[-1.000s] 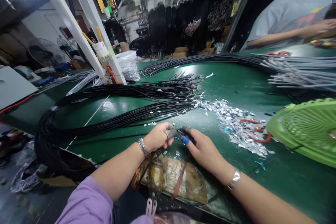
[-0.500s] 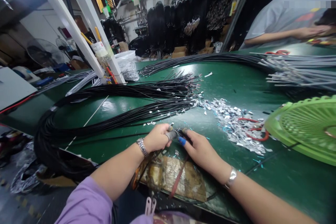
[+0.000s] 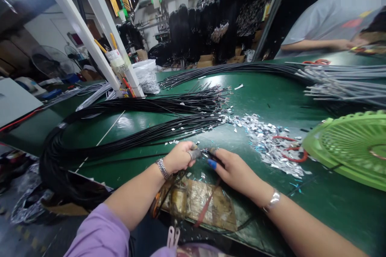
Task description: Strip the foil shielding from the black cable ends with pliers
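My left hand (image 3: 181,158) is closed over the table's near edge, with grey coverings on its fingertips. A single black cable (image 3: 129,158) runs from the left into its grip. Facing it from the right, my right hand (image 3: 230,166) is closed too, with grey and blue finger coverings. Something small and dark with a shiny end shows between the fingertips of both hands; what the right fingers pinch is too small to make out. Behind the hands lie bundles of black cables (image 3: 150,130), their stripped ends pointing right.
White and blue scraps (image 3: 268,150) are heaped right of my hands, with red-handled pliers (image 3: 297,156) among them. A green fan (image 3: 352,144) stands at the right. Grey cables (image 3: 340,82) lie farther back. A taped cardboard piece (image 3: 208,202) sits at the near edge. A co-worker (image 3: 316,28) works opposite.
My right hand has shifted slightly to the right, widening the small gap between the hands. My left hand stays almost in place. The co-worker's hands have moved a little.
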The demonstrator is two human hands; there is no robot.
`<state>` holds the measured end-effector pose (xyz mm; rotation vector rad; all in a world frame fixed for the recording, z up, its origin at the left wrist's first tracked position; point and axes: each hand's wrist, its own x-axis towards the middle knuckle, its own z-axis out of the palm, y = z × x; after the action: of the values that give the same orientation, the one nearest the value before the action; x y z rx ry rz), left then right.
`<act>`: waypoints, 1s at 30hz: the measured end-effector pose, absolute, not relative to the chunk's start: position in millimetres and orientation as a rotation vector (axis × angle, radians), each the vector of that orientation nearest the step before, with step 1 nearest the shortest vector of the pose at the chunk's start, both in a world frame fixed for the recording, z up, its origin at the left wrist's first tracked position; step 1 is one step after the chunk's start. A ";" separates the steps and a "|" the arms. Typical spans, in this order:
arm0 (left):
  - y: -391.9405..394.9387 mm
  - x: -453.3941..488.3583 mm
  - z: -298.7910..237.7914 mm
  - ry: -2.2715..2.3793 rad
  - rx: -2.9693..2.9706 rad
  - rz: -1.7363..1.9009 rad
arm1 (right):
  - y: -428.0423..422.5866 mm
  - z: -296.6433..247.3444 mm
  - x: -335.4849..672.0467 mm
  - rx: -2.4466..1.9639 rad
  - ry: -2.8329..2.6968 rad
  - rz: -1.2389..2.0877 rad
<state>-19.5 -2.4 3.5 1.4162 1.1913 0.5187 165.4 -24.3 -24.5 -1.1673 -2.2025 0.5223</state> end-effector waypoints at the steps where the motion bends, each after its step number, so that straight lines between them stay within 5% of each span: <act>1: -2.5 -19.6 4.1 1.192 1.420 0.501 | -23.7 -24.2 166.6 -1.152 -2.218 0.528; 9: -2.3 -20.2 3.6 1.145 1.402 0.524 | -24.0 -22.9 164.7 -1.144 -2.057 0.672; 20: -2.7 -19.2 1.9 1.065 1.434 0.524 | -24.2 -21.2 156.0 -1.027 -1.291 1.650; 30: -6.5 -21.0 4.3 0.954 1.436 0.436 | -24.7 -28.1 155.5 -1.122 -1.673 1.015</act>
<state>-21.0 -6.5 4.3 1.4365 0.9536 0.4365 155.5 -24.7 -28.1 -1.1217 -1.6725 1.0154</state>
